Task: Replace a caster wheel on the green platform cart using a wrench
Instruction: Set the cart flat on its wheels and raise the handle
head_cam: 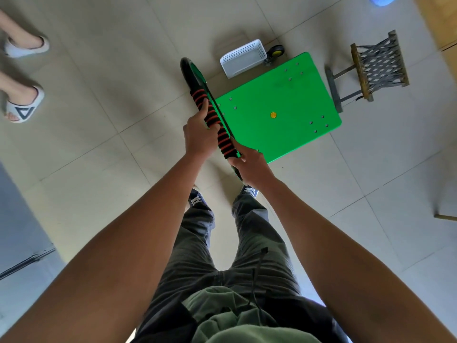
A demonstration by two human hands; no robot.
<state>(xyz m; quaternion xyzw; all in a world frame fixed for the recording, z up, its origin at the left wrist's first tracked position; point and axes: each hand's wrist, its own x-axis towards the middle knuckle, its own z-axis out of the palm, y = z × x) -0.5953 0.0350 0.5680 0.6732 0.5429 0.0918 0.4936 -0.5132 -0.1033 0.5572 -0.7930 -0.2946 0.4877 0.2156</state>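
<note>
Green platform cart [277,110] sits on the tiled floor [111,82] at 12 o'clock from my feet, deck up. White perforated basket [243,61] lies on the floor at the cart's 11 o'clock, touching the deck edge; contents can't tell. Black caster wheel [277,52] with yellow hub just beside the basket at its 3 o'clock. My left hand [200,134] curls round the black-and-red foam handle [215,120], forefinger stretched along it. My right hand [252,167] grips the handle's lower end. Woven stool [378,65] at the cart's 2 o'clock.
</note>
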